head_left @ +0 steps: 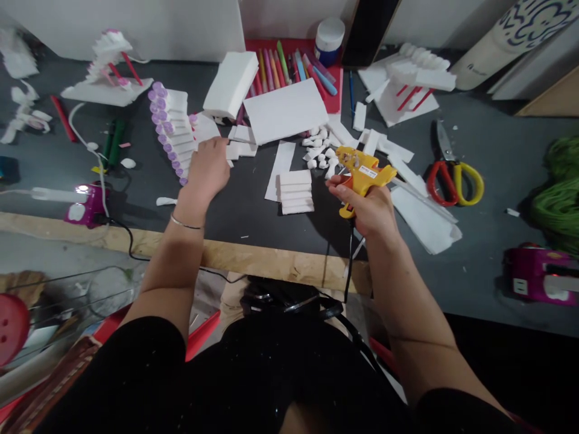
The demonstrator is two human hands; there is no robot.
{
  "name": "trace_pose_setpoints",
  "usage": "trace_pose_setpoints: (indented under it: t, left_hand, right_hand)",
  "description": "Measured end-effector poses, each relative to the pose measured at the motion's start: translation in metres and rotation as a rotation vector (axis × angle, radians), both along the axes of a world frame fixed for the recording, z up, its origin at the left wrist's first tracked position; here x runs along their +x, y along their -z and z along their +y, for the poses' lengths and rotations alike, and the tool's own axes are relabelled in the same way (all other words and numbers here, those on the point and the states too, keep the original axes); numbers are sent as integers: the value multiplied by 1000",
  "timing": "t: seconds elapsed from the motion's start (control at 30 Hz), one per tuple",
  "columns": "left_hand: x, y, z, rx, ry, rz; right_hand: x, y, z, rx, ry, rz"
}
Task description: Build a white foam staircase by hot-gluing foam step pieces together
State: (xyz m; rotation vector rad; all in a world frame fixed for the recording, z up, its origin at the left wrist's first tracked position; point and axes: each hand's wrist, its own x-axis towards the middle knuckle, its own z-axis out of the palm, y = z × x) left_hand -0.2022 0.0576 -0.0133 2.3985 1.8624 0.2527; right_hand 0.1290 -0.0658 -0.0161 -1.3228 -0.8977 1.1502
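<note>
My right hand (377, 208) is wrapped round a yellow hot glue gun (362, 170), its black cord hanging down past the table edge. Left of the gun lies a small white stepped piece (296, 191) made of strips. My left hand (208, 169) reaches over the table, back up and fingers curled, at some small white rectangular pieces (244, 141); whatever the fingertips hold is hidden. Beside that hand is a white stair-like model (178, 123) edged with purple discs. Crumpled white bits (321, 146) lie just behind the glue gun.
Scissors (452, 166) with red and yellow handles lie at right, near white sheets (425, 220). Markers (275, 69) fill a red case at the back. Stair models (414, 81) stand on both sides. Purple power strips (88, 205) with cords sit near the front edge.
</note>
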Motion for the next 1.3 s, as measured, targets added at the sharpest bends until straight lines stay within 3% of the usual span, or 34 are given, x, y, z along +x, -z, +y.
trace_pose_setpoints:
  t: [0.2,0.43,0.6,0.93,1.1,1.3]
  left_hand:
    - [-13,15,18,-3,53,44]
    - [6,-9,-10,101,28,-37]
    - [39,-19,-35,-36,112,-30]
    - [59,-2,-46,-84,201,-57]
    - [61,2,-44,-83,183,-61]
    - [56,13,-40,-8,181,-67]
  right_hand:
    - [-2,-4,-2,-7,-23,22]
    - [-3,-3,-3,-5,-61,24]
    - [-5,-5,-3,-10,-37,48]
    - [-5,-2,-3,-18,-38,54]
    - [-7,-1,-3,-6,-45,55]
    - [-6,-3,-7,-62,-152,10]
